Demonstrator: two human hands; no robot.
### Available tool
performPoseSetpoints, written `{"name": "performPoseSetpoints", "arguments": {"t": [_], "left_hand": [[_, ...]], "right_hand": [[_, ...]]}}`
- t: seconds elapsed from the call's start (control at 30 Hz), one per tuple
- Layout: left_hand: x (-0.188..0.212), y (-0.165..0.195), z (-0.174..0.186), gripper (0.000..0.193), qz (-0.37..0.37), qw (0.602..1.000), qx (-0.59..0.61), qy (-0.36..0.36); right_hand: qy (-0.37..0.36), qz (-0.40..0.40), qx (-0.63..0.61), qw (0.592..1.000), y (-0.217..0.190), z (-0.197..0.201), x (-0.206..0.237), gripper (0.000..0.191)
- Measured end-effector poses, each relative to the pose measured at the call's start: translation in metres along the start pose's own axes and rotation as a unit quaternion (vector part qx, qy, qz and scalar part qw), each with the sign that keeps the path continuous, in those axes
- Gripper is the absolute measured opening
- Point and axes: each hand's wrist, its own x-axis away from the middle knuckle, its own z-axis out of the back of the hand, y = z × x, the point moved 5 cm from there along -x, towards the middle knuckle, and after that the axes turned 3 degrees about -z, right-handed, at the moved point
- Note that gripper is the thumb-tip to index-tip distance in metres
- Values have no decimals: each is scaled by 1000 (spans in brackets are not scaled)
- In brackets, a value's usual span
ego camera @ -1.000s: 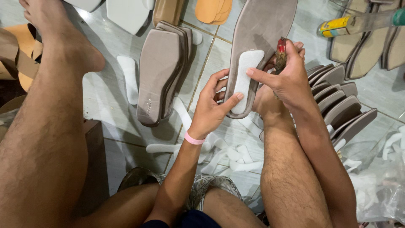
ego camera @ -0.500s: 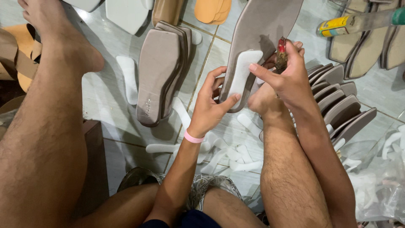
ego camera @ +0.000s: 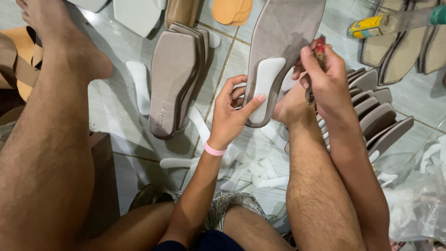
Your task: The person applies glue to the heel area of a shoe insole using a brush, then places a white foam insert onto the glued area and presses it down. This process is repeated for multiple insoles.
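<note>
Stack of grey insoles (ego camera: 174,79) lies on tiled floor (ego camera: 116,121) left of you; white foam strips (ego camera: 251,174) scattered below; yellow bottle (ego camera: 385,23) top right; fanned soles (ego camera: 378,116) right.

At the top right, a bottle (ego camera: 395,21) lies on its side on the tiled floor (ego camera: 116,116). Around its body goes a yellow label (ego camera: 369,25) with some red and dark marks, and its cap (ego camera: 437,14) at the right edge is green. At the bottom right lies a clear plastic bag (ego camera: 418,204), crumpled, with white pieces inside it. On the top sole of the grey stack (ego camera: 174,79), near its lower end, there is a small dark printed mark (ego camera: 161,118). No signs or screens are in view.
</note>
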Motion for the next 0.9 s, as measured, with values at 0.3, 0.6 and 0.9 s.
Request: {"name": "performPoseSetpoints", "arguments": {"t": [0.3, 0.6, 0.9], "left_hand": [[3, -4, 2, 48, -25, 998, -48, -12], [11, 53, 125, 92, -125, 740, -605, 265], [8, 33, 142, 90, -75, 740, -616, 258]], "right_hand": [[56, 31, 26, 998, 6, 32, 2, 15], [188, -38, 174, 966, 28, 261, 104, 42], [238, -263, 459, 815, 100, 298, 180, 30]]}}
